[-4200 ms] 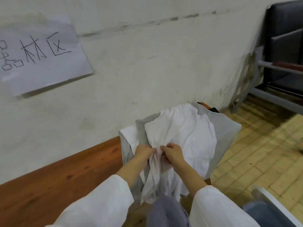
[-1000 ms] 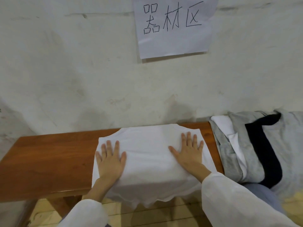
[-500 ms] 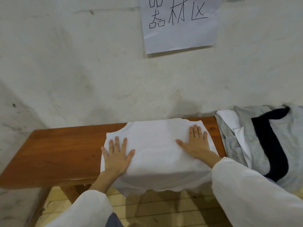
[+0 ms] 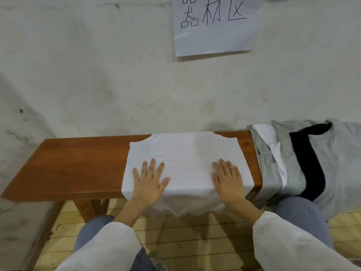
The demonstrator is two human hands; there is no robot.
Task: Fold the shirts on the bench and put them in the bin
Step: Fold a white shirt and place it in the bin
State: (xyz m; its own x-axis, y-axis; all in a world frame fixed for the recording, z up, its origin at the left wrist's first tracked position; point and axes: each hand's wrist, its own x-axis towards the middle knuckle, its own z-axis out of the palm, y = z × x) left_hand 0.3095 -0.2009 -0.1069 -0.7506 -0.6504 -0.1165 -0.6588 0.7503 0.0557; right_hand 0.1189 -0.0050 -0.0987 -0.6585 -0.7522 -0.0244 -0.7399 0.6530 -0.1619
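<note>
A white shirt (image 4: pixel 187 159) lies spread flat across the brown wooden bench (image 4: pixel 74 167), its lower edge hanging over the front edge. My left hand (image 4: pixel 149 181) presses flat on the shirt's left part, fingers spread. On the shirt's right part my right hand (image 4: pixel 227 179) presses flat with straight fingers. A heap of other shirts (image 4: pixel 304 163), grey, white and one black, covers the bench's right end. No bin is in view.
A pale plaster wall (image 4: pixel 97 75) rises straight behind the bench, with a paper sign (image 4: pixel 214 24) taped on it. A wooden plank floor (image 4: pixel 195 235) lies below. My knees (image 4: pixel 300 210) are close under the bench's front edge.
The white shirt was lifted from the heap and laid flat on the bench. In the last second both hands slid down the shirt toward the front edge.
</note>
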